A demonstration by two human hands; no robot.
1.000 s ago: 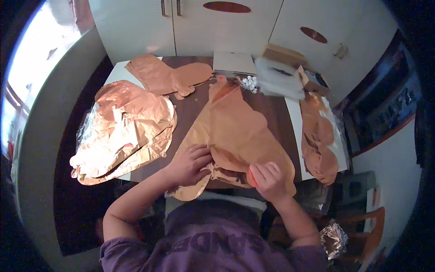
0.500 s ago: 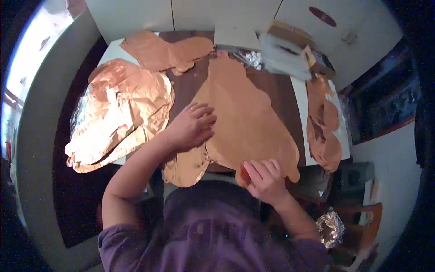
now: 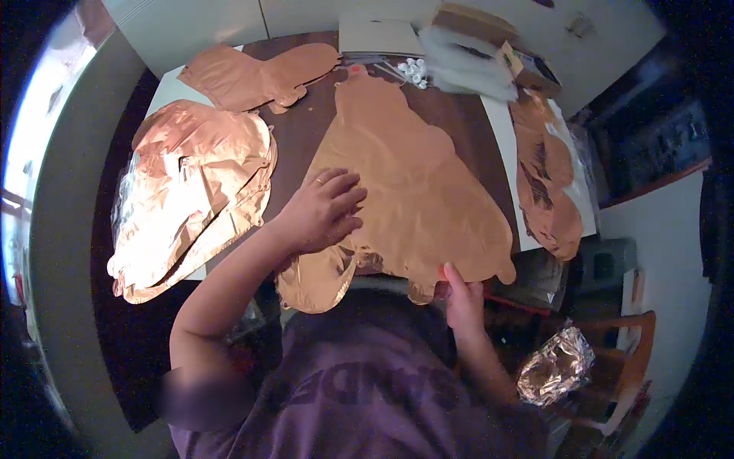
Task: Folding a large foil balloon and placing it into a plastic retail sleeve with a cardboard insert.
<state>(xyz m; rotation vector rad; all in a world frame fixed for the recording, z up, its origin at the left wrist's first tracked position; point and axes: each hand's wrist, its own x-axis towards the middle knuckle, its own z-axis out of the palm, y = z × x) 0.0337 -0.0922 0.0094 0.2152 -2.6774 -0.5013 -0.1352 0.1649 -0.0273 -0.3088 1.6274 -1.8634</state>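
Note:
A large flat copper-coloured foil balloon (image 3: 417, 176) lies uninflated down the middle of the table, its near edge close to my body. Over its left side rests my left hand (image 3: 329, 210), the fingers loosely bent and apart, with nothing in them; whether it presses on the foil I cannot tell. At the near edge, my right hand (image 3: 462, 298) is closed, thumb up, around a small red thing (image 3: 441, 290) mostly hidden by the fingers. A shiny folded foil lobe (image 3: 317, 283) sticks out below my left hand. A small red spot (image 3: 355, 69) shows at the balloon's far tip.
More flat foil balloons lie around: a crumpled shiny stack (image 3: 191, 191) at left, one (image 3: 260, 76) at far left, another (image 3: 547, 183) at right. White small pieces (image 3: 413, 72), a clear plastic bag (image 3: 466, 65) and a box (image 3: 529, 70) stand at the back. Crumpled foil (image 3: 556, 365) sits on a chair (image 3: 638, 367).
My right hand has turned thumb-up and moved slightly right along the near edge, and the red thing is more covered. My left hand has hardly moved. The view has shifted a little.

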